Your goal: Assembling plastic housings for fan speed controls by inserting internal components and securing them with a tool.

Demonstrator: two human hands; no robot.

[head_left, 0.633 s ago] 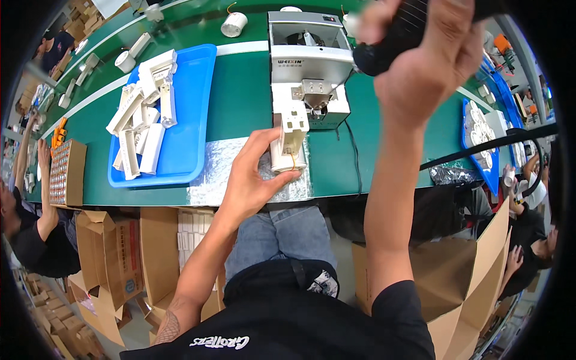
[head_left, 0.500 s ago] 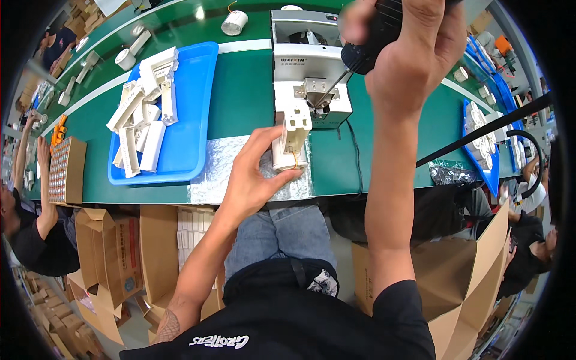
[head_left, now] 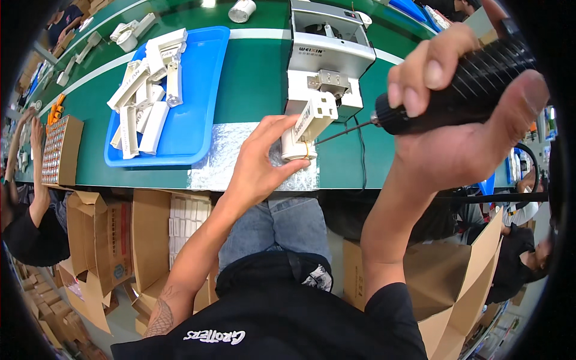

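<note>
My left fingers [head_left: 275, 125], partly open, pinch the white casing [head_left: 316, 119], likely steadying it. My right fingers [head_left: 445, 59] curl round the black screwdriver [head_left: 465, 90].

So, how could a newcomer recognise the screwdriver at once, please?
On the green table, find the silver machine. Right of it, the right hand holds the screwdriver, the only thing nearby with a fat black handle and thin metal shaft.
</note>
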